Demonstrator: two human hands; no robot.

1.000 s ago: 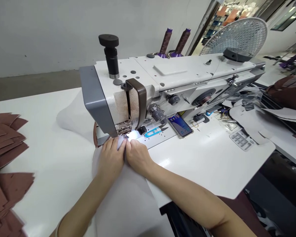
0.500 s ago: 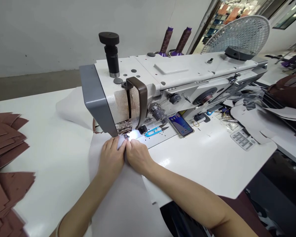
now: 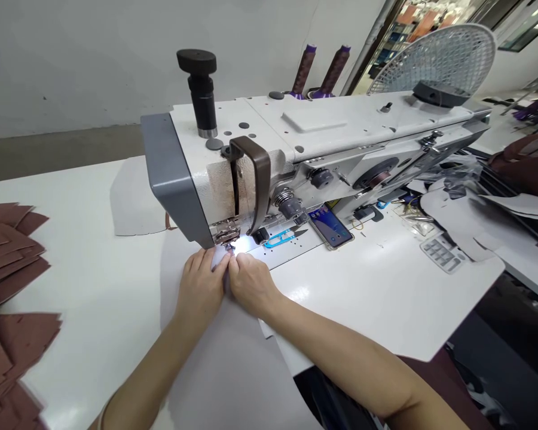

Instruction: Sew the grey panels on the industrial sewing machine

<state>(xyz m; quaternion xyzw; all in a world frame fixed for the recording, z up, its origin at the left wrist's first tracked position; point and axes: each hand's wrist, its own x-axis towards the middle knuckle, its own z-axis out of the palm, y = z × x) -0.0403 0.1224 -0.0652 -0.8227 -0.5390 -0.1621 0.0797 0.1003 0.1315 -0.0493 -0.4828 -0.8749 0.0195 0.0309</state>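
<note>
Lower centre: grey sheet (image 3: 224,364) running up to sewing machine (image 3: 278,134) | your left hand (image 3: 201,283) flat on it, fingers loosely extended | your right hand (image 3: 253,283) closed, pinching its edge | likely mid-seam | next calls for even feeding

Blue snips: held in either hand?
No, the blue snips lie on the machine bed, apart from the left hand and right hand.
</note>
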